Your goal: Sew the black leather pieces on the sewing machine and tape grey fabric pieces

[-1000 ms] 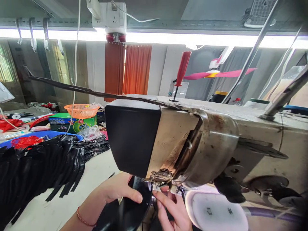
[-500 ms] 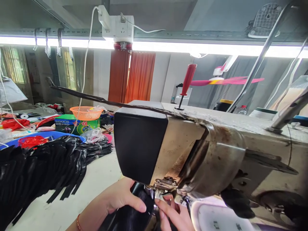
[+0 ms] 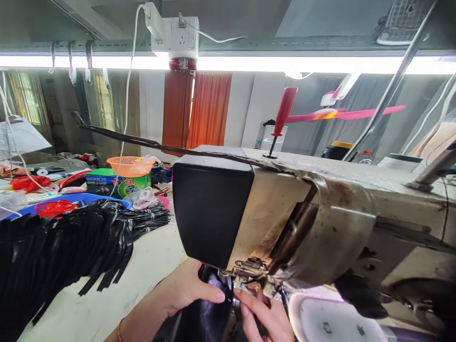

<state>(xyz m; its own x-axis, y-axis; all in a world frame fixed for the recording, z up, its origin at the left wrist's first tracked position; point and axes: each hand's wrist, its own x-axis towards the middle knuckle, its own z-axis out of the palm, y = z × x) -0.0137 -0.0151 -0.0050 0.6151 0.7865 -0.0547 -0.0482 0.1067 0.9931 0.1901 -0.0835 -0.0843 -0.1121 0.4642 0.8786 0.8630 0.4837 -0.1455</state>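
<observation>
A worn metal sewing machine (image 3: 306, 223) with a black head cover (image 3: 210, 211) fills the middle and right. Under its head lies a glossy black piece of material (image 3: 204, 318). My left hand (image 3: 185, 289) presses on that piece from the left, thumb stretched toward the presser foot (image 3: 237, 282). My right hand (image 3: 265, 318) comes up from below, fingers pinching the piece's edge right beside the foot. The needle itself is hidden by the head.
A heap of black strips (image 3: 60, 251) lies on the white table (image 3: 99, 308) at left. Behind it are a blue tray (image 3: 21, 209), a green box (image 3: 117, 183) and an orange basket (image 3: 131, 165). A red-handled screwdriver (image 3: 281, 118) stands on the machine top.
The view has shifted a little, so the machine sits lower and further right. Both hands have stayed at the presser foot, sliding slightly right on the black piece.
</observation>
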